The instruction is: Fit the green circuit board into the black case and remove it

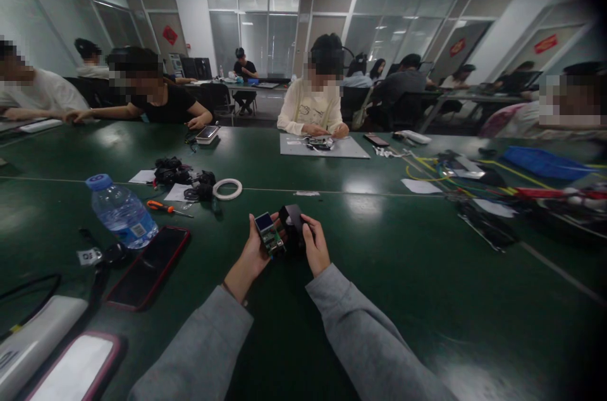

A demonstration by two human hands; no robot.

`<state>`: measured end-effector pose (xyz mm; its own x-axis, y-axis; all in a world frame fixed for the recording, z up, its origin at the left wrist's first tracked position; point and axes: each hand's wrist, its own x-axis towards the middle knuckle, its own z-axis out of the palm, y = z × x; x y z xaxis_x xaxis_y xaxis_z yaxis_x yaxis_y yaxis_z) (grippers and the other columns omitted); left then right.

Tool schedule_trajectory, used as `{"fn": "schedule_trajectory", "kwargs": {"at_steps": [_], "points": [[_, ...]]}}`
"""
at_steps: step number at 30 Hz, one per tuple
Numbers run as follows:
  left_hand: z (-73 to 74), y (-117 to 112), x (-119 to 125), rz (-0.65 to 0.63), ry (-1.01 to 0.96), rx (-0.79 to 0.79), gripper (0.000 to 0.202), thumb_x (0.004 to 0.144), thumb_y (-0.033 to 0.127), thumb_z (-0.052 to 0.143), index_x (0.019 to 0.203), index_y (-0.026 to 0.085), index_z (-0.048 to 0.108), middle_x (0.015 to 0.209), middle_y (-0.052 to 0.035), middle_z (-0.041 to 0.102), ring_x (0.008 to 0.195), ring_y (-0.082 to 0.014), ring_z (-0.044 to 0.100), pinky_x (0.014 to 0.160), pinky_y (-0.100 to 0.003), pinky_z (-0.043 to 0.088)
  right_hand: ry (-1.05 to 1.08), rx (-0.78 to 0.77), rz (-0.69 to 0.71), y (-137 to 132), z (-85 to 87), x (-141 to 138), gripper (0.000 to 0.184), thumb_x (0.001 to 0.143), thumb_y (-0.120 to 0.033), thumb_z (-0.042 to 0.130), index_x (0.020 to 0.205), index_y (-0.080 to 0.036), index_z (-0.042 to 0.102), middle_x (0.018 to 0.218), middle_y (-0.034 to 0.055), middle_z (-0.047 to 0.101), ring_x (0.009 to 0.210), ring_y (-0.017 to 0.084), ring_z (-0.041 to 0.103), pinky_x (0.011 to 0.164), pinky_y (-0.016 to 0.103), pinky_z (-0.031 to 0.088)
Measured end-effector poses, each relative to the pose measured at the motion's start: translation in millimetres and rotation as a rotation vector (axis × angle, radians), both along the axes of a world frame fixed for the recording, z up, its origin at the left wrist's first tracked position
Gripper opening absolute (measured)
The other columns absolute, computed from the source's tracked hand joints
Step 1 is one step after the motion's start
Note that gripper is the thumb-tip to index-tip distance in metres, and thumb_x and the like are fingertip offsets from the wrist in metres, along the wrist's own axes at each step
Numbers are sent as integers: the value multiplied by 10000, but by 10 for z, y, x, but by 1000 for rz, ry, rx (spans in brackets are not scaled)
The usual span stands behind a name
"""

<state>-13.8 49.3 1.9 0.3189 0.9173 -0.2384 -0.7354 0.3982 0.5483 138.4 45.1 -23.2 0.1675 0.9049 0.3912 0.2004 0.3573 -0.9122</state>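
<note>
The left hand (256, 250) is partly closed around a board (271, 241), thumb along its left edge and fingers behind it, their tips showing at its right side. The right hand (316, 244) is clamped on a black case (294, 225), with thumb and bent fingers on its right side. The two hands are close together, just above the desk (370, 300), in front of the person and near the middle of the view. Whether the board and the case touch, or are joined by a wire, I cannot tell.

The board is tilted, its face turned up toward the person. A small dark screen (264, 222) with a pale frame takes up its upper end; below that it is green, crowded with small parts too fine to make out. The case is boxy and dark, with a small light patch on its face; its inside is hard to read.

To the left of the hands, well apart from them, lie a red-edged phone (150, 269), a water bottle (124, 214) standing at its upper end, an orange screwdriver (161, 206) and a white tape roll (227, 181).
</note>
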Motion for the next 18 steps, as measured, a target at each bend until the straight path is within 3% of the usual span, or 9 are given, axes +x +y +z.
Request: {"fn": "schedule_trajectory", "kwargs": {"at_steps": [6, 12, 14, 18], "points": [[-54, 24, -29, -4, 5, 20, 650, 759, 686, 367, 1158, 208, 553, 1267, -103, 526, 1065, -254, 559, 885, -392, 449, -145, 18, -67, 24, -104, -2, 630, 721, -471, 655, 1221, -154, 437, 1152, 123, 482, 1086, 241, 478, 945, 430, 410], [-88, 56, -38, -25, 13, 39, 681, 746, 709, 349, 1180, 217, 535, 1304, -105, 493, 1101, -273, 535, 870, -407, 454, -375, 142, -151, 6, -102, -6, 713, 639, -410, 709, 1226, -131, 416, 1130, 138, 390, 1105, 277, 414, 972, 481, 373], [-84, 54, -39, -22, -2, 46, 685, 744, 709, 353, 1181, 212, 531, 1306, -110, 490, 1106, -279, 533, 881, -416, 445, -401, 157, -156, -4, -82, -7, 672, 642, -358, 693, 1210, -119, 425, 1130, 140, 379, 1102, 275, 412, 972, 477, 374], [-58, 17, -57, -29, -30, 55, 676, 754, 700, 344, 1182, 208, 522, 1301, -122, 491, 1114, -276, 531, 910, -421, 423, -327, 83, -178, 4, -79, 93, 474, 714, -360, 612, 1105, -119, 493, 1029, 119, 499, 985, 249, 501, 891, 456, 429]]}}
